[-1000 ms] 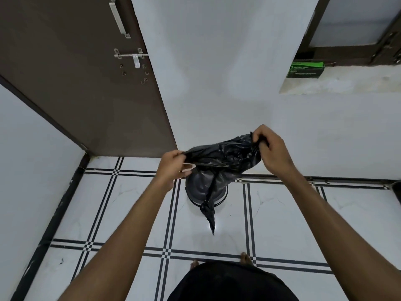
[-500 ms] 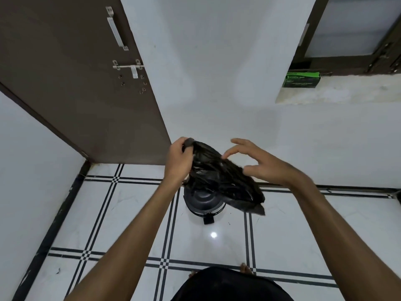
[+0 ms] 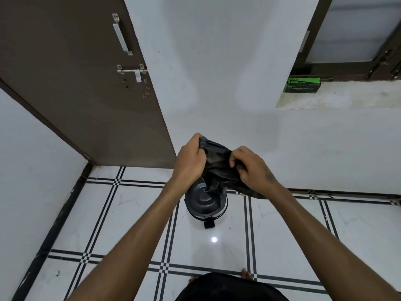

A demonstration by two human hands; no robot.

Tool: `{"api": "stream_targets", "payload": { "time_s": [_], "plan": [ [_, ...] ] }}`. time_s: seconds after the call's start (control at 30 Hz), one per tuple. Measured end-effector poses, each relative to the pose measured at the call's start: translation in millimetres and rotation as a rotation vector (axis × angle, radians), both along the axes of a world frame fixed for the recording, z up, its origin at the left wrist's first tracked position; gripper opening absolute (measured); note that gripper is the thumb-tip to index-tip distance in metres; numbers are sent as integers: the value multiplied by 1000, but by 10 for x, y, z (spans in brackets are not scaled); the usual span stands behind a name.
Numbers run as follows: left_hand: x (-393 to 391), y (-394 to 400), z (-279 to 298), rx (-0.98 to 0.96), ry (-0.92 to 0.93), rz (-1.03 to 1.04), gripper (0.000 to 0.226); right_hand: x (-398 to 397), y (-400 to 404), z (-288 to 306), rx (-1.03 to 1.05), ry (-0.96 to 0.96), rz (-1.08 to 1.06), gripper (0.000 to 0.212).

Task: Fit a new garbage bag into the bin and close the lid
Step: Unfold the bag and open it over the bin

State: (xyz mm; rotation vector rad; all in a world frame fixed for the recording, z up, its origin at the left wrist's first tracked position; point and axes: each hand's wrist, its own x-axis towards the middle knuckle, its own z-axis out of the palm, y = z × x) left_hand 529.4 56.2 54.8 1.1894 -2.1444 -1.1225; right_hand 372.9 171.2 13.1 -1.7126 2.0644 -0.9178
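Observation:
A crumpled black garbage bag (image 3: 218, 165) hangs in the air between my two hands, above a small dark round pedal bin (image 3: 205, 203) that stands on the tiled floor by the wall. My left hand (image 3: 189, 159) grips the bag's upper left edge. My right hand (image 3: 249, 168) pinches the bag's right side, fingers curled into the plastic. The bag's lower part dangles over the bin's lid and hides its far rim. The bin's lid looks closed, with the foot pedal (image 3: 208, 224) pointing toward me.
A brown door (image 3: 86, 88) with a latch stands open at the left. A green box of garbage bags (image 3: 302, 85) lies on the window ledge at the upper right. White tiles with black lines cover the floor. My bare feet (image 3: 246, 274) show at the bottom.
My right hand, open half a second ago, has closed on the bag. Both hands have drawn together and the bag is bunched tighter than a second ago.

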Motion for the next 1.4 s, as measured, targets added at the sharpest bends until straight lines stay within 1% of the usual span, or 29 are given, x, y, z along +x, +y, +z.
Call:
{"api": "stream_targets", "payload": {
  "time_s": [0.07,0.13,0.2,0.23,0.3,0.37,0.43,0.5,0.57,0.6,0.63,0.67,0.7,0.73,0.77,0.83,0.87,0.93,0.97,1.0,1.07,1.13,1.2,1.27,1.3,1.37,1.4],
  "plan": [
    [64,1,32,-143,-67,42,24,20,-3,109,-38,17,11,37],
    [119,-69,77,-238,-95,115,22,9,-9,158,-43,69,33,37],
    [167,-177,124,-288,-113,149,18,-32,-8,113,19,165,95,32],
    [182,-225,157,-315,-123,133,15,-48,-3,75,61,189,130,30],
    [186,-276,239,-375,-130,73,13,-53,-2,3,145,154,151,31],
    [162,-271,323,-422,-116,41,11,-28,-23,-11,163,54,93,32],
    [153,-249,380,-445,-91,47,9,-3,-50,55,118,-124,-21,30],
    [179,-230,390,-484,-90,51,9,-21,-59,160,49,-375,-106,26],
    [238,-223,357,-527,-84,14,5,-96,-29,254,-15,-661,-195,25],
    [266,-222,337,-540,-71,-22,3,-143,-8,271,-35,-736,-222,23],
    [287,-221,329,-549,-61,-60,6,-186,5,264,-46,-743,-242,21],
    [303,-222,319,-558,-58,-95,9,-227,9,228,-49,-660,-254,17],
    [314,-221,321,-563,-54,-120,11,-252,10,174,-56,-510,-251,11],
    [323,-222,328,-563,-44,-137,11,-255,3,125,-62,-379,-227,10],
    [327,-224,337,-550,-34,-143,10,-257,-9,72,-64,-289,-199,15],
    [322,-241,343,-526,-57,-118,12,-242,-17,21,-78,-205,-182,23],
    [328,-259,332,-540,-104,-92,15,-224,-16,30,-92,-177,-187,27],
    [385,-299,285,-647,-212,-57,22,-220,-16,43,-120,-159,-213,39],
    [434,-328,241,-720,-232,-57,24,-228,-10,50,-132,-165,-236,45],
    [490,-357,186,-778,-230,-63,24,-254,1,46,-137,-163,-260,50],
    [605,-410,80,-817,-216,-84,26,-347,28,30,-120,-124,-278,53],
    [700,-450,1,-830,-254,-150,30,-446,37,26,-43,-17,-232,54],
    [767,-435,-52,-840,-347,-245,40,-496,22,19,47,152,-178,56],
    [807,-387,-96,-814,-405,-262,51,-491,-4,27,84,268,-176,53],
    [807,-375,-116,-777,-413,-220,52,-469,-27,42,80,298,-194,47],
    [777,-381,-154,-668,-453,-94,44,-421,-88,68,38,367,-239,30],
    [740,-390,-176,-569,-476,-44,37,-399,-122,81,10,397,-261,26]
  ]
}}
